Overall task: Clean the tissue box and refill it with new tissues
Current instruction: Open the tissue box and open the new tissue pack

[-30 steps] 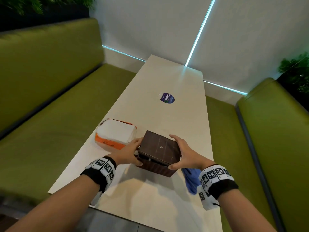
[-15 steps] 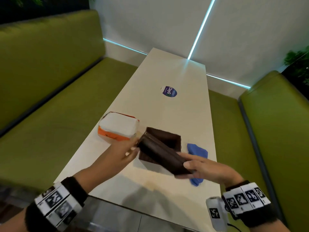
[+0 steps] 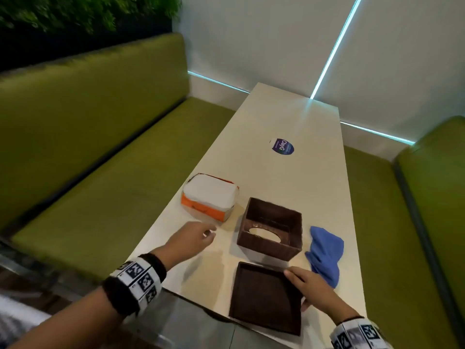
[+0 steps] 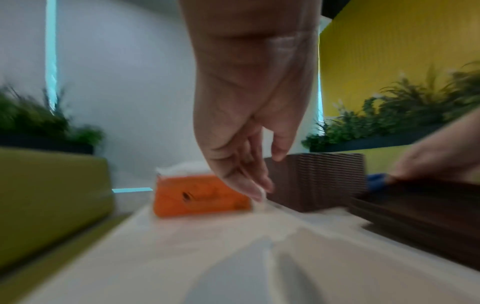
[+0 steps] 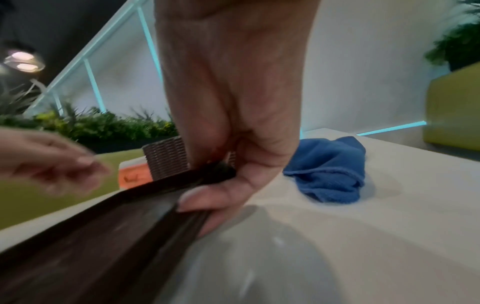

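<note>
The brown tissue box (image 3: 270, 231) stands upside down on the table, its inside empty and the oval slot showing at the bottom. Its flat brown base panel (image 3: 265, 297) lies near the table's front edge; my right hand (image 3: 305, 289) grips the panel's right edge (image 5: 166, 203) between thumb and fingers. My left hand (image 3: 198, 236) hovers with loose fingers, holding nothing, just short of the orange-and-white pack of new tissues (image 3: 210, 196), also seen as the orange pack (image 4: 200, 195). A blue cloth (image 3: 325, 255) lies crumpled right of the box.
The long pale table (image 3: 289, 117) carries a round blue sticker (image 3: 283, 146) farther back. Green bench seats (image 3: 105, 177) run along both sides, with plants above the left backrest. The wall closes off the far end.
The base panel came off the upturned box and was laid flat near the front edge by my right hand. My left hand let go of the box and moved left toward the tissue pack.
</note>
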Action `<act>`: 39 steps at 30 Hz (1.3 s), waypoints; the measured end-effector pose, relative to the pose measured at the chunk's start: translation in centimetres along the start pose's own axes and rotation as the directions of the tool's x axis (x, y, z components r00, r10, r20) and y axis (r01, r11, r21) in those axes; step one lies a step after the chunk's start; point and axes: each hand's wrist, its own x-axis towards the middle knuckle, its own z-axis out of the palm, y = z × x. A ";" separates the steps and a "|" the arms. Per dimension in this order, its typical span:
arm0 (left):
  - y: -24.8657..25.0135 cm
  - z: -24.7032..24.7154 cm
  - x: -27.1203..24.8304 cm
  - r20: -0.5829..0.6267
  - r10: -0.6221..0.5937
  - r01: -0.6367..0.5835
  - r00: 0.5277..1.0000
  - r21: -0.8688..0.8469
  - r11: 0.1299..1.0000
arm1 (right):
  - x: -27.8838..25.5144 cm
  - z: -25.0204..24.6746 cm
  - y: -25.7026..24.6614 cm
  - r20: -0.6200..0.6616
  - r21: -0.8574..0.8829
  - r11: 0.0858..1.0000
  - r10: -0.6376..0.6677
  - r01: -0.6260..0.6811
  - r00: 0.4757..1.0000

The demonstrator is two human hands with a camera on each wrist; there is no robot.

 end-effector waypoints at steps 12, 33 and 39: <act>-1.9 -4.6 12.7 -0.073 0.081 -0.051 0.994 0.341 0.939 | 1.5 4.0 2.6 -0.395 -0.534 0.843 -0.185 -0.061 0.900; -3.2 -4.7 14.2 0.105 -0.002 -0.057 0.994 0.553 0.831 | 7.3 4.6 -18.2 -0.250 -0.473 0.776 -0.572 0.417 0.781; -4.0 -4.4 12.5 0.037 0.102 -0.107 0.994 0.449 0.887 | 11.0 5.1 -19.1 -0.175 -0.561 0.785 -0.425 0.265 0.888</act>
